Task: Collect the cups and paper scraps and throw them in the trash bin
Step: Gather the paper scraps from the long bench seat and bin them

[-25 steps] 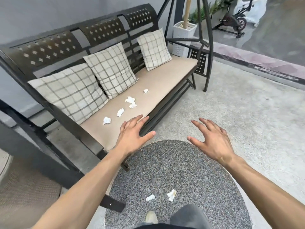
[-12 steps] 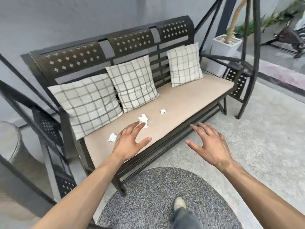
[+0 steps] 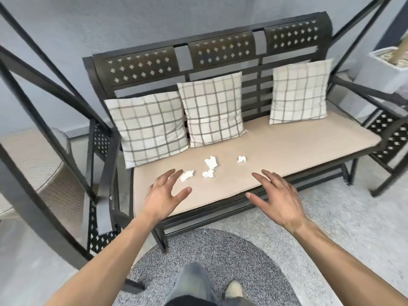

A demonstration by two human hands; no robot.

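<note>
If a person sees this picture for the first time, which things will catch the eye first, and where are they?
First, the white paper scraps scattered on the tan seat cushion of the dark metal swing bench, in front of three checked pillows. Next, the left hand and right hand, both open with spread fingers, reaching over the cushion's front edge towards the scraps.

Left hand (image 3: 164, 195): palm down, fingers spread, holding nothing.
Right hand (image 3: 279, 198): palm down, fingers splayed, empty.
Arms: both stretched forward, bare.
</note>
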